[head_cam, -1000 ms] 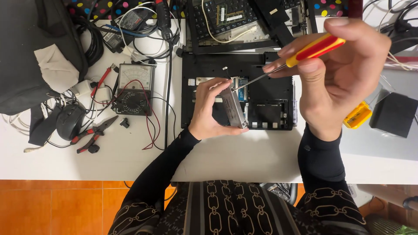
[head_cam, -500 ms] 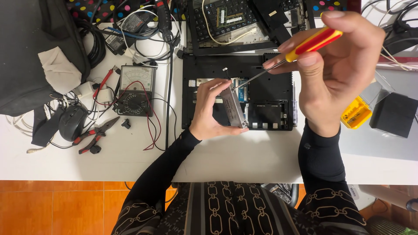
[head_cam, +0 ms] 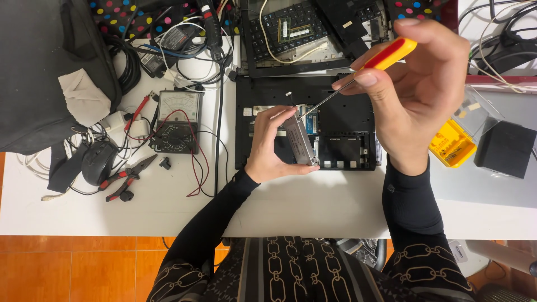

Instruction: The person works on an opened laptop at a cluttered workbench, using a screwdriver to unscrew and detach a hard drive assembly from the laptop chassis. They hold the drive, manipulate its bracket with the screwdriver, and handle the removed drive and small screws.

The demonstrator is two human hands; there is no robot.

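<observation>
the left hand (head_cam: 274,146) is clamped on a flat, rectangular silver metal drive (head_cam: 300,140), thumb along the near edge and fingers curled over the far side, holding it tilted on edge just above the opened black laptop base (head_cam: 347,120). the drive looks thin, with a pale grey face and a darker rim, and its lower corner sits close to the laptop's front edge. the right hand (head_cam: 419,95) is closed around a screwdriver with a red and yellow handle (head_cam: 386,56), pinched between thumb and fingertips; its slim steel shaft slants down to the left and its tip meets the upper end of the drive. the two hands are near each other, joined only by tool and drive.

left of the left hand on the white desk (head_cam: 313,207) lies a black analogue multimeter (head_cam: 175,123) with red and black leads, then red-handled pliers (head_cam: 126,178) and a black computer mouse (head_cam: 99,162). beyond the hands a detached black keyboard (head_cam: 282,28) rests among cables. right of the right hand sit a yellow plastic case with a clear lid (head_cam: 454,142) and a black cube-shaped box (head_cam: 506,148).
</observation>
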